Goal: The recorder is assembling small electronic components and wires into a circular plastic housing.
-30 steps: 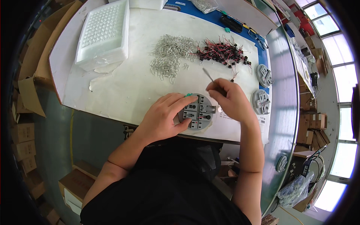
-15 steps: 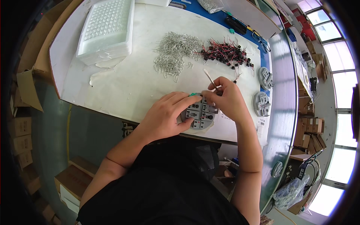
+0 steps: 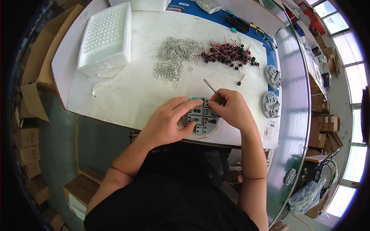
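Observation:
On the near edge of the white worktop lies a round grey fixture (image 3: 199,119), with raised blocks, slots and small dark parts in it. My left hand (image 3: 163,121) grips it from the left, forefinger over the far rim and thumb at the near left part. A small green piece (image 3: 193,98) shows by that forefinger. My right hand (image 3: 233,109) is closed on a slim metal tool (image 3: 210,85), whose slightly widened end sticks up to the left. Its fingertips are at the fixture's far right side; the tool's lower end is hidden by them.
Beyond my hands lie a pile of bent metal wire clips (image 3: 173,57) and a heap of small black parts with red wires (image 3: 231,54). A white foam tray (image 3: 104,42) stands far left. Two similar fixtures (image 3: 271,104) sit at right, near a glass-topped ledge (image 3: 291,96).
My right hand has shifted slightly left and down, and the tool now tilts further left. My left hand keeps its grip on the fixture. The whole view has moved slightly.

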### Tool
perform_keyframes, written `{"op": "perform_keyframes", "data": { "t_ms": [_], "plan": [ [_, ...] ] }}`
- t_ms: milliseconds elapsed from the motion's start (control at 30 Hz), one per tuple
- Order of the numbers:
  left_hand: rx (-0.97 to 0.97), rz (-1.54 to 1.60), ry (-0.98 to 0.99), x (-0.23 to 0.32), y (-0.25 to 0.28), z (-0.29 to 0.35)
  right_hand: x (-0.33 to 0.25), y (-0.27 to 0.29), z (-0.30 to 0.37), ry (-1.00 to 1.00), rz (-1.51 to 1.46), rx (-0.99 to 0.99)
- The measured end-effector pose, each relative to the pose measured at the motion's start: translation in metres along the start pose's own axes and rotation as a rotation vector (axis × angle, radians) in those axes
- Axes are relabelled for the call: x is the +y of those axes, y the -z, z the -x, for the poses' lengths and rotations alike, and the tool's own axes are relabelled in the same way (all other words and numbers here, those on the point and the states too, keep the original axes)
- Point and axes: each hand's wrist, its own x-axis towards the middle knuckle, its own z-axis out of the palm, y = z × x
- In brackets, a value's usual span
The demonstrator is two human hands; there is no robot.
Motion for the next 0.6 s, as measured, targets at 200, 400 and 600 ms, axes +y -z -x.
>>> {"op": "perform_keyframes", "data": {
  "t_ms": [200,400,600],
  "plan": [
    [-0.027,0.06,0.052,0.004,0.002,-0.004,0.018,0.001,-0.005,-0.013,-0.166,-0.044],
    [0.15,-0.087,-0.061,-0.002,0.003,-0.011,0.013,0.011,-0.001,-0.12,-0.375,-0.094],
    [0.015,-0.062,0.121,0.023,-0.003,-0.038,0.023,0.009,-0.002,-0.11,-0.491,-0.057]
  ]
}}
